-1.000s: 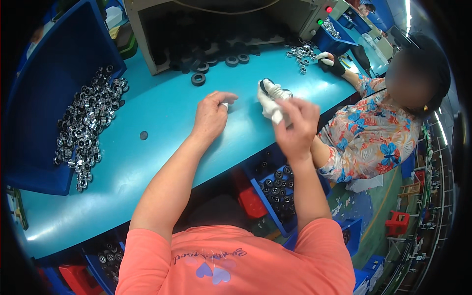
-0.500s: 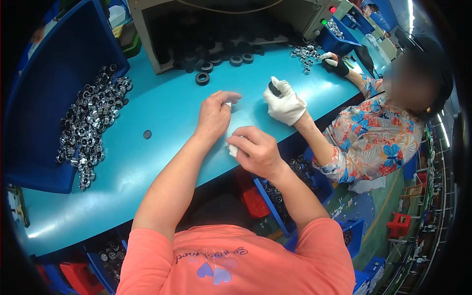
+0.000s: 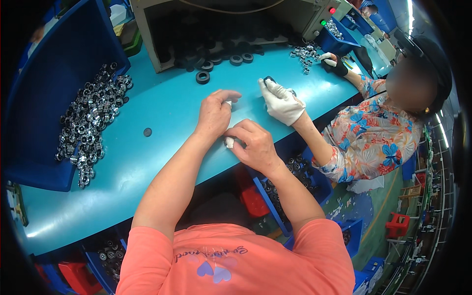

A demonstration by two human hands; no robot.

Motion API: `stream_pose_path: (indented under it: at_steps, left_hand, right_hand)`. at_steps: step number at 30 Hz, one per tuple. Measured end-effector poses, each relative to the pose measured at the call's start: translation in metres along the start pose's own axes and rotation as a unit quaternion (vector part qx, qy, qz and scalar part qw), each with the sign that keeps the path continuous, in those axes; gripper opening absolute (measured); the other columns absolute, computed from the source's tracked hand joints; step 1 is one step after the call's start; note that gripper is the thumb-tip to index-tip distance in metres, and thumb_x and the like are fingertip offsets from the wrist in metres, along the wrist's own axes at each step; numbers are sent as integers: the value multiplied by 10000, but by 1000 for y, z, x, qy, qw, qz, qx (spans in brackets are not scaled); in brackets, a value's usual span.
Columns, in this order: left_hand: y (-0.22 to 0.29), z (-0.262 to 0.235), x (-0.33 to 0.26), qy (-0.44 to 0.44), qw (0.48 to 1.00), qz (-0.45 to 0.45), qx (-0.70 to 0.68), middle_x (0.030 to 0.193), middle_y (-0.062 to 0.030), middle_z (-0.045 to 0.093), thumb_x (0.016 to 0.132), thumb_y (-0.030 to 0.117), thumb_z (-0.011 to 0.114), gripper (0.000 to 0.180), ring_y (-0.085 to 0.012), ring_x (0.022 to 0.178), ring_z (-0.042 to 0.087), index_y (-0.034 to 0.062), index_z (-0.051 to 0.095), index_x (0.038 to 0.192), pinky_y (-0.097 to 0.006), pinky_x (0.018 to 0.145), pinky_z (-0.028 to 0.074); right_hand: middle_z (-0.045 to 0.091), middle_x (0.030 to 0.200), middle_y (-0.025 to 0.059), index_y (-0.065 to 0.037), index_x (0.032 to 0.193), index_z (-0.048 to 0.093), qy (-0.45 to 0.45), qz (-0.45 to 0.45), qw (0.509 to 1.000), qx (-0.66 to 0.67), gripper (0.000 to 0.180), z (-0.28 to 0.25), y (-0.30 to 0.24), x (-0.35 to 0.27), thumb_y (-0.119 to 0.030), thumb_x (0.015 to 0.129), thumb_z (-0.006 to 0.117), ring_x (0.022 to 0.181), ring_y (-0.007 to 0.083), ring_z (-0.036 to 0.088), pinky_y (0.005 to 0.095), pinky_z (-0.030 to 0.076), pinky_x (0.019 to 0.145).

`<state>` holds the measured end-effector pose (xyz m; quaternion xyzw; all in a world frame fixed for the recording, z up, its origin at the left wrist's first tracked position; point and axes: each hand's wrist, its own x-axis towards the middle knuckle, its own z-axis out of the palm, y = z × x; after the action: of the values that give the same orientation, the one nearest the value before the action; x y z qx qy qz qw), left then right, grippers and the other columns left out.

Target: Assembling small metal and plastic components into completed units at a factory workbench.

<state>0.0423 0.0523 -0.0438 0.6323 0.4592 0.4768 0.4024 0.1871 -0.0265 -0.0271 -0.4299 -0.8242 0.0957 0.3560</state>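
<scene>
My left hand (image 3: pixel 215 114) lies palm down on the teal table (image 3: pixel 162 103), fingers bent, with a white bit at one fingertip (image 3: pixel 227 103). My right hand (image 3: pixel 254 146) sits just behind it at the table's near edge, its fingers pinched on a small white piece (image 3: pixel 229 142) that touches the heel of my left hand. To the right of my left hand, a co-worker's white-gloved hand (image 3: pixel 282 102) holds a dark ring (image 3: pixel 269 78) against the table.
A blue bin (image 3: pixel 34 113) at the left spills several shiny metal rings (image 3: pixel 88 123). Black rubber rings (image 3: pixel 202 77) lie before a grey machine (image 3: pixel 236 14). A small dark disc (image 3: pixel 147 132) lies alone. A blue bin of dark parts (image 3: pixel 295 172) and a red bin (image 3: pixel 253 199) stand below the table edge.
My right hand has come down from beside the co-worker's glove to the near table edge, next to my left wrist. My left hand has stayed put.
</scene>
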Motion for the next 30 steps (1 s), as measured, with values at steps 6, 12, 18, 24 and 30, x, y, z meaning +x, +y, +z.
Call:
stream_pose_path:
  at_steps: [6,12,18,24,30]
  left_hand:
    - [2,-1,-1,0,1000,-2,-4,1054,-156,726,850,-70,468,387,-295,963,696,43,755,1083,-391,899,542]
    - [0,0,-1,-3,1000,-6,-4,1029,-105,728,893,-77,492,342,-184,945,673,25,749,1094,-313,862,522]
    - [-4,0,-1,2,1000,-8,-11,1032,-104,731,897,-75,485,344,-182,952,675,22,745,1102,-313,865,523]
    - [-9,-1,-1,27,999,-8,-31,993,-76,737,911,-58,481,345,-152,934,663,32,748,1110,-300,855,519]
    - [-12,-4,2,82,996,-10,-35,963,-35,724,923,-33,484,336,-106,860,613,49,749,1112,-263,787,493]
  right_hand:
    - [640,859,66,-84,928,733,12,-8,1000,-11,185,2,0,0,-40,749,716,794,264,654,376,538,692]
    - [633,860,67,-84,921,725,7,-3,1000,-16,171,0,-1,0,-49,754,720,795,270,652,383,538,685]
    - [642,848,67,-89,928,741,13,-9,1000,-16,183,4,1,-1,-37,756,708,742,250,650,359,536,643]
    - [644,846,67,-91,932,745,22,-11,1000,-18,186,6,0,-2,-38,757,708,743,248,651,358,539,656]
    - [654,874,82,-78,952,740,12,17,1000,16,203,5,3,-2,-13,764,700,760,260,658,366,544,682]
